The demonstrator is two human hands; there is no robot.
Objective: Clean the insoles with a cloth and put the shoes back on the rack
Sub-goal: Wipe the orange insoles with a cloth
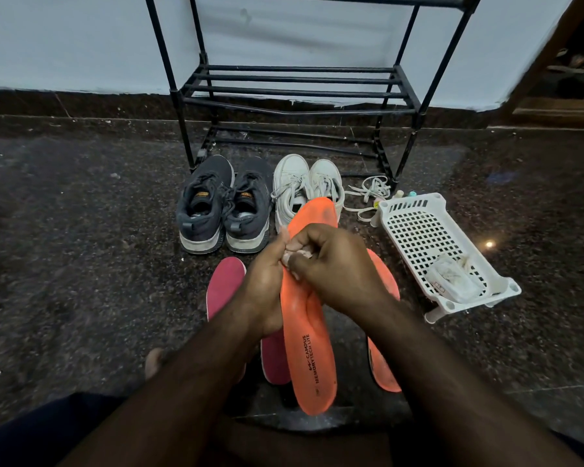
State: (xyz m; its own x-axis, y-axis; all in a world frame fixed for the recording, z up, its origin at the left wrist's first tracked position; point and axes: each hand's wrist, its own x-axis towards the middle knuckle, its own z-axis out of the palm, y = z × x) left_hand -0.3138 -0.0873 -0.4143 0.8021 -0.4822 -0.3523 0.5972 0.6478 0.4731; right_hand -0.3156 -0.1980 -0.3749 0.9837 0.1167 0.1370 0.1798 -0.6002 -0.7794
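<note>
My left hand (262, 288) grips an orange insole (309, 345) by its left edge and holds it lengthwise above the floor. My right hand (331, 264) is curled round a small pale cloth (299, 255) and presses it on the insole's middle. A second orange insole (383, 362) lies on the floor to the right, partly under my right arm. Two pink insoles (223, 284) lie on the left, partly hidden by my left arm. A dark grey pair of shoes (223, 210) and a white pair (300, 187) stand before the black shoe rack (297, 92).
A white perforated plastic basket (429, 244) lies to the right with a pale packet (452, 281) in it. Loose white laces (368, 193) lie by the rack's right foot. The floor is dark speckled stone; a white wall runs behind the rack.
</note>
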